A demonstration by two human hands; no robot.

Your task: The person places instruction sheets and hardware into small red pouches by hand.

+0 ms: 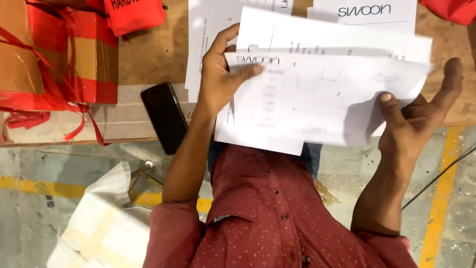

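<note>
Red shirt (267, 218) nearest, above concrete floor (29, 218) with yellow lines; far off, a wooden desk (158, 54). Left hand (220, 74) pinches white papers (317, 94); right hand (416, 119) holds them with a loose, half-open grip, thumb on top.

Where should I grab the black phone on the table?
Probably by its long edges, coming from above. The phone lies flat and slanted beside the left hand, its near end past the table edge. That free end also offers a pinch from below and above.
</note>
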